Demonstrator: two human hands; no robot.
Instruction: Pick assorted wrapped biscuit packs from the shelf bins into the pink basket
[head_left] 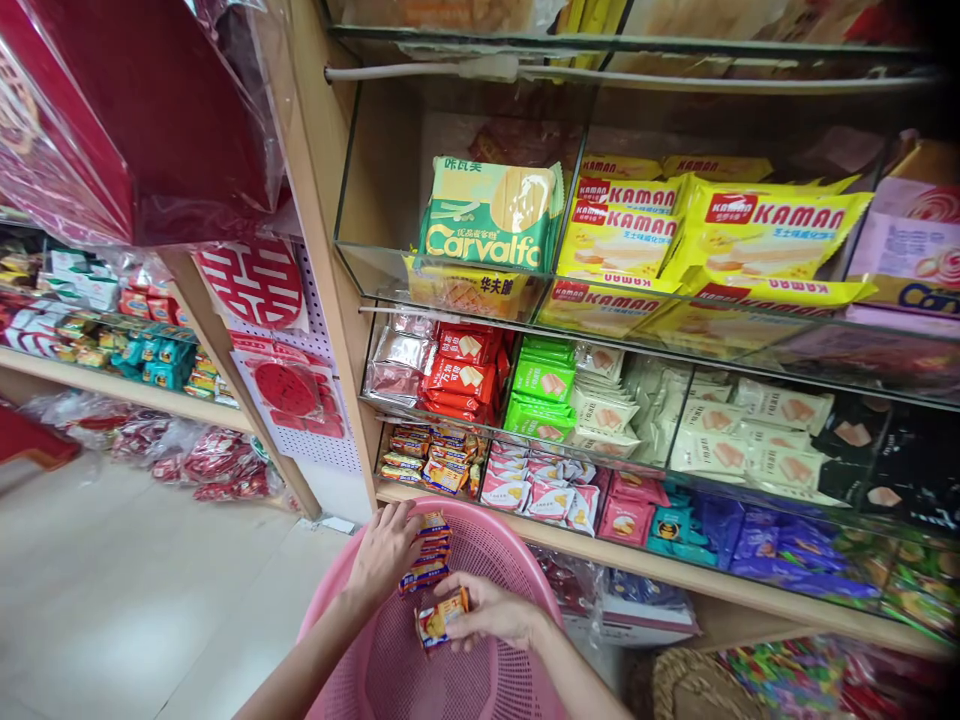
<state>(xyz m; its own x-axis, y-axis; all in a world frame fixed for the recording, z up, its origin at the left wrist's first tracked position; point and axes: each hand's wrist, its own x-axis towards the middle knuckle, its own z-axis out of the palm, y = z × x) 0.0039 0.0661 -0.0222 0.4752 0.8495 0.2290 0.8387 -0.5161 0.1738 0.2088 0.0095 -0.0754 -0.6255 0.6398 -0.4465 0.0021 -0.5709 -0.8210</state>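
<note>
My left hand (385,552) is closed at the left side of a short stack of orange-and-blue snack packets (427,556), over the pink plastic basket (517,560). Between the fingers and thumb of my right hand (495,612) is one more snack packet (441,620), orange with a biscuit picture, held tilted above the basket's inside. The left fingertips are partly hidden behind the stack. Just beyond the basket rim, similar orange packets (442,462) fill a bottom shelf compartment.
Glass-fronted shelves hold green packets (541,385), red packets (465,365), white-and-pink packets (547,495) and yellow wafer packs (765,225). A wooden post (322,180) stands left of them. Bagged goods (217,455) lie on the floor at left. A woven basket (690,685) sits low at right.
</note>
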